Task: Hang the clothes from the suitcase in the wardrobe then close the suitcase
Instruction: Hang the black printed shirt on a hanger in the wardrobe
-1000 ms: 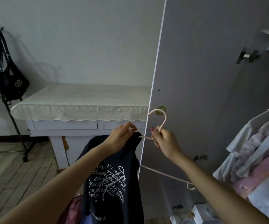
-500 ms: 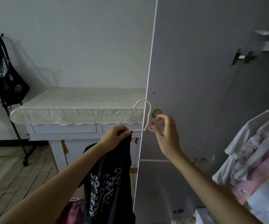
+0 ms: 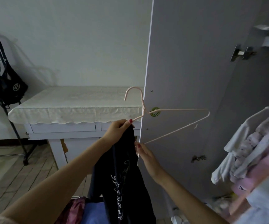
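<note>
Item one: our left hand (image 3: 116, 129), fingers curled, gripping the top of a dark T-shirt (image 3: 124, 180) together with one arm of a pale pink wire hanger (image 3: 175, 120). The shirt hangs straight down from that grip, white lettering showing on its front, its lower part in front of red and blue fabric (image 3: 83, 210) at the bottom edge of the view.

Item two: our right hand (image 3: 146, 155), just below the left, fingertips touching the right edge of the shirt near the hanger's lower wire. We cannot tell whether it pinches the cloth or only touches it.

Item three: the hanger itself, hook up and tilted, its triangle reaching right across the open grey wardrobe door (image 3: 187, 78).

Item four: wardrobe interior at right, holding white and pink garments (image 3: 253, 152) already on a rail.

Item five: a white table (image 3: 69, 126) with a pale cloth cover behind the hands, against the wall.

Item six: a black bag (image 3: 11, 88) on a dark stand at far left, over a wooden floor (image 3: 9, 175).
</note>
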